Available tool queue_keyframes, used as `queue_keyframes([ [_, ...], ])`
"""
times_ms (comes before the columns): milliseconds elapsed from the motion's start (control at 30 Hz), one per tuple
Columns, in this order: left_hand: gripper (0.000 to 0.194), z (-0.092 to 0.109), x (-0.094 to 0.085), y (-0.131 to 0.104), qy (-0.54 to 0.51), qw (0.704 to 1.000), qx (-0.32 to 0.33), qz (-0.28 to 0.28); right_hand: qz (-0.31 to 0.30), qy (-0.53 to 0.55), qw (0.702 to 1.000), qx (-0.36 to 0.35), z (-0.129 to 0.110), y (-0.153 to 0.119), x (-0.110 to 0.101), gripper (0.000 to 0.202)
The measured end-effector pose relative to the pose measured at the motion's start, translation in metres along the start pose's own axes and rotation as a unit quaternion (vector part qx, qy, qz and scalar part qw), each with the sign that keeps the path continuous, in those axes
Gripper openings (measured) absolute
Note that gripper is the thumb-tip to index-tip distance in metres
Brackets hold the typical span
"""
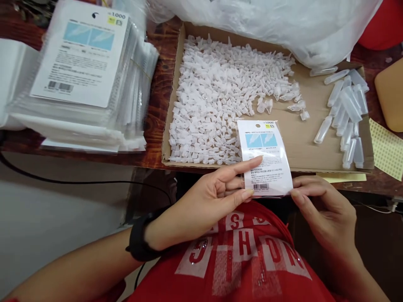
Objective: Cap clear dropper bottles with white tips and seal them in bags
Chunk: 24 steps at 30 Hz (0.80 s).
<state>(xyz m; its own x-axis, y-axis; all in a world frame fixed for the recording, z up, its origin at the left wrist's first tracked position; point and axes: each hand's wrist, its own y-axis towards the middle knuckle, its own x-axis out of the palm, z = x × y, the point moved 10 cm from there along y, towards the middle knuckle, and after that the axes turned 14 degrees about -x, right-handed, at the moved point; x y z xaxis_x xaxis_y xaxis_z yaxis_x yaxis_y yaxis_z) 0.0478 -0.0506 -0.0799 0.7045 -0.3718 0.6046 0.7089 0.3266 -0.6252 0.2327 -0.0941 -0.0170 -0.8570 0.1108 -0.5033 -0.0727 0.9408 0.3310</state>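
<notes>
Between my two hands is a printed package card (267, 163) with two blue pictures, lines of text and a barcode, apparently in a clear sleeve. My left hand (217, 193) grips its left side, thumb near the bottom corner and index finger lying across the front. Thumb and fingers of my right hand (324, 205) pinch the lower right corner. The card is tilted over the front edge of a shallow cardboard tray (299, 144). Many small white plastic nozzle tips (214, 96) fill the tray's left part, and several translucent tubes (349, 102) lie at its right.
At the left, a stack of clear sleeves with a similar printed card (85, 54) on top stands on the wooden table (160, 79). A large white plastic bag (267, 25) bulges over the tray's back edge. A tan object (390, 94) and dotted yellow paper (387, 147) lie at the right.
</notes>
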Motion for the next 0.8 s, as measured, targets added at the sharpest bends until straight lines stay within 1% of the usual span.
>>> queue_keyframes([
  [67,0.060,-0.002,-0.004,-0.003,0.026,0.999,-0.002,0.021,-0.005,0.072,0.993,0.089,0.013,-0.005,0.005,0.012],
  [133,0.059,-0.003,-0.006,-0.005,0.052,0.998,0.001,0.031,-0.009,0.139,0.978,0.157,0.022,-0.011,0.011,0.012],
  [200,0.057,-0.005,-0.007,-0.007,0.076,0.996,0.013,0.033,-0.012,0.191,0.962,0.195,0.028,-0.016,0.016,0.016],
  [267,0.054,-0.006,-0.007,-0.009,0.109,0.993,0.033,0.040,-0.016,0.229,0.951,0.206,0.029,-0.017,0.021,0.020],
  [333,0.053,-0.009,-0.008,-0.011,0.144,0.987,0.047,0.054,-0.020,0.238,0.950,0.199,0.027,-0.015,0.022,0.021],
  [400,0.051,-0.013,-0.011,-0.013,0.166,0.983,0.048,0.065,-0.029,0.210,0.963,0.166,0.019,-0.010,0.018,0.018],
  [467,0.055,-0.014,-0.015,-0.018,0.191,0.978,0.053,0.063,-0.043,0.166,0.979,0.107,0.005,-0.002,0.011,0.015],
  [500,0.058,-0.011,-0.017,-0.023,0.214,0.973,0.064,0.062,-0.053,0.146,0.985,0.072,-0.003,0.002,0.006,0.014],
  [533,0.062,-0.003,-0.019,-0.029,0.246,0.963,0.086,0.067,-0.068,0.129,0.989,0.037,-0.010,0.005,0.003,0.013],
  [567,0.065,0.010,-0.023,-0.037,0.282,0.947,0.125,0.090,-0.088,0.114,0.990,0.004,-0.017,0.008,-0.001,0.013],
  [600,0.068,0.030,-0.025,-0.049,0.320,0.921,0.181,0.131,-0.112,0.101,0.988,-0.028,-0.024,0.011,-0.003,0.012],
  [633,0.070,0.053,-0.024,-0.065,0.364,0.879,0.249,0.183,-0.139,0.088,0.985,-0.059,-0.031,0.013,-0.005,0.012],
  [667,0.070,0.078,-0.017,-0.082,0.410,0.821,0.320,0.238,-0.169,0.073,0.979,-0.089,-0.038,0.015,-0.006,0.011],
  [700,0.068,0.099,-0.002,-0.098,0.459,0.755,0.379,0.277,-0.196,0.058,0.972,-0.118,-0.044,0.017,-0.007,0.010],
  [733,0.065,0.115,0.021,-0.105,0.525,0.687,0.410,0.291,-0.222,0.040,0.964,-0.143,-0.050,0.019,-0.007,0.008],
  [767,0.054,0.126,0.044,-0.103,0.581,0.644,0.413,0.277,-0.244,0.021,0.956,-0.164,-0.056,0.020,-0.006,0.007],
  [800,0.046,0.134,0.061,-0.091,0.606,0.656,0.378,0.244,-0.262,0.002,0.948,-0.181,-0.060,0.021,-0.006,0.006],
])
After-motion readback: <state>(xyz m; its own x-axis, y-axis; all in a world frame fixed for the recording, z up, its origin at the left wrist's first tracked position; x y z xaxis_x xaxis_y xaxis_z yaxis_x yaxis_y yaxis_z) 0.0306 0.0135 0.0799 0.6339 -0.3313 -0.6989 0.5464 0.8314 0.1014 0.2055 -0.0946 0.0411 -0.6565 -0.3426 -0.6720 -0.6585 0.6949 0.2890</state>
